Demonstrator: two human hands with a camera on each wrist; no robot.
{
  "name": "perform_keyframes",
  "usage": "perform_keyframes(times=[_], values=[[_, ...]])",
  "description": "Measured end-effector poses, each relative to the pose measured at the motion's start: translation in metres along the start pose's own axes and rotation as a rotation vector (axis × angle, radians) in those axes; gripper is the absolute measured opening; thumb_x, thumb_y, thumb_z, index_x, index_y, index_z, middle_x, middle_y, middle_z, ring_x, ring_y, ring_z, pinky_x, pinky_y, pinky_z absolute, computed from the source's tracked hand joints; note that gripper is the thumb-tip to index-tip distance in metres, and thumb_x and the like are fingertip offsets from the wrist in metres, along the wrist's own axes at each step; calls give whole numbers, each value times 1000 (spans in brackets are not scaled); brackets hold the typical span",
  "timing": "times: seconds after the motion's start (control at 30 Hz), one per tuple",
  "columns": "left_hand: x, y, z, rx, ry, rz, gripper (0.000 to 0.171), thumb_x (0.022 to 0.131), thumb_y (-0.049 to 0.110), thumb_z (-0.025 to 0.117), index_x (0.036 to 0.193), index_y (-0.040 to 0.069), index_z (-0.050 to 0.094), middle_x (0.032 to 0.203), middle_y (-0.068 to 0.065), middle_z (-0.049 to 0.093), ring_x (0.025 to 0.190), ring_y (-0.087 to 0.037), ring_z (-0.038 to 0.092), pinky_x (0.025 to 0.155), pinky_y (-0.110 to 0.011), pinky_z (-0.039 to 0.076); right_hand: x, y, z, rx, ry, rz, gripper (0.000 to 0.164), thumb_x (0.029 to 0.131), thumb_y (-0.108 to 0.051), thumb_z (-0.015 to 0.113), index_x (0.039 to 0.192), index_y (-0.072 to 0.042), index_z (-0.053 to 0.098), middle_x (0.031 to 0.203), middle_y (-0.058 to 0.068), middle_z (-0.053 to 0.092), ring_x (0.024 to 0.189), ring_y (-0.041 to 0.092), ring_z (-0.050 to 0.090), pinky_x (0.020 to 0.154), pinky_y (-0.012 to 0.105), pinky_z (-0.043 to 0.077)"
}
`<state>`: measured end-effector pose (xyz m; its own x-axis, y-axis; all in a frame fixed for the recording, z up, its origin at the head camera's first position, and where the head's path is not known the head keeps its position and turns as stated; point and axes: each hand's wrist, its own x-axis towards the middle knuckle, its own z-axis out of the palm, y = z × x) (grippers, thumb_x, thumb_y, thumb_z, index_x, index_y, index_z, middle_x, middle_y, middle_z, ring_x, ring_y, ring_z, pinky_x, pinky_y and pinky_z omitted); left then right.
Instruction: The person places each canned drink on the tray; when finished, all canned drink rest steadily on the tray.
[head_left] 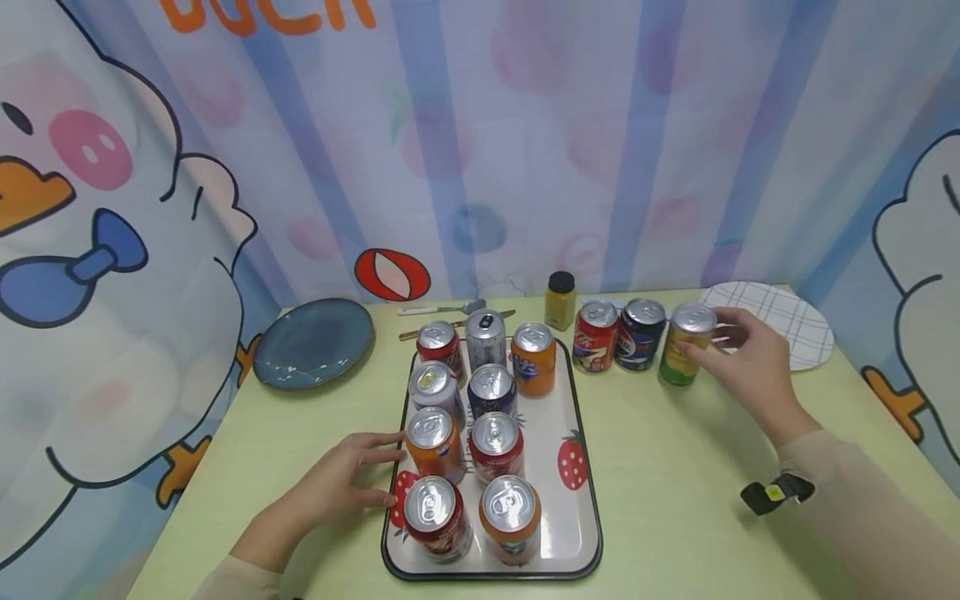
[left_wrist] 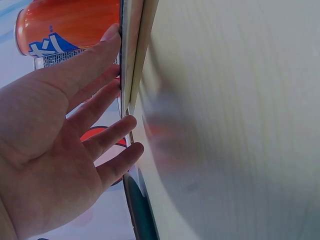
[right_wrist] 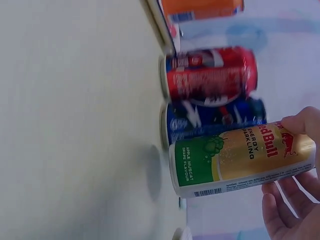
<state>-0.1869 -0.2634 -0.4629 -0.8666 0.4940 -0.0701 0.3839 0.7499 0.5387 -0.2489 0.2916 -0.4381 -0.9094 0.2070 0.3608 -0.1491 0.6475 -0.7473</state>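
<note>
Nine cans stand on the strawberry tray (head_left: 581, 500) in near-full rows: three down the left, three down the middle, plus a grey can, a red can and an orange can (head_left: 533, 358) at the far end. The right column of the tray is bare except for that orange can, so by my reading the loading is well over half done and three cans remain outside it.

Those three stand in a row on the worktop (head_left: 675, 467) just right of the tray: a red cola can (head_left: 595, 336), a dark blue can (head_left: 640, 333) and the green-and-gold energy can (head_left: 684, 343). The right hand (head_left: 750, 358) grasps the energy can, thumb and fingers curled round its upper wall; in the right wrist view the can (right_wrist: 242, 157) looks tilted, its base possibly just off the worktop.

The left hand (head_left: 341, 483) lies released, fingers straight, its fingertips (left_wrist: 112, 42) against the tray's left rim beside an orange can (head_left: 435, 442), seemingly steadying the tray
</note>
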Motion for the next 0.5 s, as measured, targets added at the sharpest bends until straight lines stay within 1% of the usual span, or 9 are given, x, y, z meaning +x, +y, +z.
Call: perform_keyframes(times=[0.13, 0.3, 0.4, 0.5], values=[[0, 1, 0, 0, -5, -12, 58, 79, 27, 90, 132, 13, 72, 153, -6, 56, 143, -42, 47, 116, -67, 37, -20, -20, 3, 15, -11, -61, 57, 80, -19, 89, 129, -2, 65, 117, 20, 73, 87, -9, 58, 75, 7, 48], [-1, 1, -1, 6, -5, -20, 58, 80, 27, 90, 132, 13, 72, 153, -6, 56, 143, -42, 46, 116, -67, 37, -38, -44, 20, 86, -59, -183, 57, 76, -12, 92, 126, -2, 67, 116, 19, 74, 89, -13, 59, 75, 6, 49], [-2, 2, -1, 5, -6, -18, 58, 80, 27, 89, 133, 13, 71, 153, -7, 56, 143, -42, 46, 116, -66, 37, -44, -58, 34, 123, -97, -228, 56, 74, -9, 92, 124, -2, 68, 113, 16, 75, 90, -9, 61, 77, 8, 51], [-1, 2, -1, 6, -5, -19, 57, 80, 27, 89, 133, 13, 71, 153, -6, 56, 143, -42, 46, 116, -66, 37, -48, -70, 48, 142, -135, -251, 55, 74, -10, 93, 123, -4, 68, 110, 13, 76, 90, 2, 64, 79, 10, 51]])
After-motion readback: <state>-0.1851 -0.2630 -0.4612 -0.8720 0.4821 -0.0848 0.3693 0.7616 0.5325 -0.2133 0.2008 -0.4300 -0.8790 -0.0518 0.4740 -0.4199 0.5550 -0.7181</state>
